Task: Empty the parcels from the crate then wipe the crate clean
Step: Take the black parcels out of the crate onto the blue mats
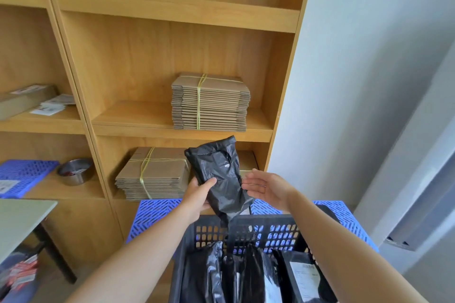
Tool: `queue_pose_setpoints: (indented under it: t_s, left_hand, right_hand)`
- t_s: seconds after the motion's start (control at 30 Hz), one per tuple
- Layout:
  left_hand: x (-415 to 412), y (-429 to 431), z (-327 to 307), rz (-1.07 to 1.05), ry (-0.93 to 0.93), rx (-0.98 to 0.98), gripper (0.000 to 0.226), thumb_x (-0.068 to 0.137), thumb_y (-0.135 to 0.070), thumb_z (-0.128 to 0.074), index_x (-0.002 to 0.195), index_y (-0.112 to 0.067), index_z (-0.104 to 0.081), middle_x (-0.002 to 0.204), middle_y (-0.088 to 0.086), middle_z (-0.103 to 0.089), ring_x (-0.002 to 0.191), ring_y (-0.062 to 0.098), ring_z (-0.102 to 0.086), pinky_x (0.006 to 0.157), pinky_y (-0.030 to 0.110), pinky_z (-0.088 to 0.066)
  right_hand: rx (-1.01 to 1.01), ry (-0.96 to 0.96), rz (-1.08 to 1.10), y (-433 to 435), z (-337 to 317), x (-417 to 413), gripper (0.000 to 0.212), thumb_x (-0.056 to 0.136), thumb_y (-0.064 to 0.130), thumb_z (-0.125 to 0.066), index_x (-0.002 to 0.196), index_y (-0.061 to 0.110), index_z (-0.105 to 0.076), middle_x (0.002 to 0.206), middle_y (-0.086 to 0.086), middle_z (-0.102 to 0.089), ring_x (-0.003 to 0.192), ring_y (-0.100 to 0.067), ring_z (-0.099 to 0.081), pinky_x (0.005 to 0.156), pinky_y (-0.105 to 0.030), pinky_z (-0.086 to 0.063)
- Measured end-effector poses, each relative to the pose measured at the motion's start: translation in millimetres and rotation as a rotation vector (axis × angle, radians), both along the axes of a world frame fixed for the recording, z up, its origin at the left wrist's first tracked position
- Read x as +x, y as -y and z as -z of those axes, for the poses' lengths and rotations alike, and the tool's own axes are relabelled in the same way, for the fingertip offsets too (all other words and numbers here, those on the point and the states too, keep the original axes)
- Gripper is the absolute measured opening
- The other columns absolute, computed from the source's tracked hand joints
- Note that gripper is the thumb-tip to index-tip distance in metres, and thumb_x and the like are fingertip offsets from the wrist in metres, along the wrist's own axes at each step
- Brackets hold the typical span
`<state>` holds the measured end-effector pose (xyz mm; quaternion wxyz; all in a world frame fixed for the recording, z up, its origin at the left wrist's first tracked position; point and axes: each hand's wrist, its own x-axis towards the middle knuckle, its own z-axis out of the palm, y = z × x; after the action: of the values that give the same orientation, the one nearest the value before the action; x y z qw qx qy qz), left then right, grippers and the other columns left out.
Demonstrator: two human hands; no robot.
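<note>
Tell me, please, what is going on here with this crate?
A person is emptying the black crate. Their left hand holds a black parcel above it; the right hand is open beside the parcel. Several more parcels stand in the crate, so wiping has not started.

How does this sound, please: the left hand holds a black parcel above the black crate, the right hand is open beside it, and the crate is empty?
Not quite: the head view shows the crate with several black parcels inside. The left hand does hold a black parcel above it, the right hand open beside it.
</note>
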<state>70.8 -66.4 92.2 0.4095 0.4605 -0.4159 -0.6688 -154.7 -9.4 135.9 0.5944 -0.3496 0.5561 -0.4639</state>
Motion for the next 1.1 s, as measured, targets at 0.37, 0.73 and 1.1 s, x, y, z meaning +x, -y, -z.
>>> queue_pose_setpoints:
  t_s: [0.37, 0.73, 1.1]
  left_hand:
    - [-35, -19, -9, 0.298, 0.092, -0.059, 0.043, 0.108, -0.048, -0.029, 0.123, -0.034, -0.068, 0.130, -0.012, -0.061, 0.124, 0.014, -0.055, 0.109, 0.045, -0.042]
    - [-14, -13, 20, 0.202, -0.016, 0.178, 0.047, 0.081, -0.045, -0.082, 0.118, -0.020, -0.067, 0.110, 0.005, -0.077, 0.105, 0.029, -0.072, 0.095, 0.051, -0.057]
    - [-37, -7, 52, 0.267, 0.087, 0.146, 0.035, 0.087, -0.028, -0.078, 0.117, -0.014, -0.067, 0.103, 0.005, -0.078, 0.100, 0.027, -0.074, 0.094, 0.048, -0.058]
  right_hand:
    - [-0.044, -0.376, 0.201, 16, 14, 34, 0.036, 0.081, 0.029, -0.078, 0.111, 0.015, -0.065, 0.093, -0.005, -0.073, 0.086, -0.023, -0.071, 0.077, -0.041, -0.061]
    - [0.081, 0.123, 0.032, -6, 35, -4, 0.034, 0.095, 0.020, -0.064, 0.124, 0.001, -0.060, 0.118, -0.017, -0.069, 0.111, -0.033, -0.066, 0.098, -0.051, -0.051]
    - [0.166, 0.064, 0.230, -21, 54, -22, 0.026, 0.093, 0.008, -0.062, 0.116, -0.004, -0.064, 0.109, -0.018, -0.072, 0.102, -0.034, -0.069, 0.087, -0.047, -0.057]
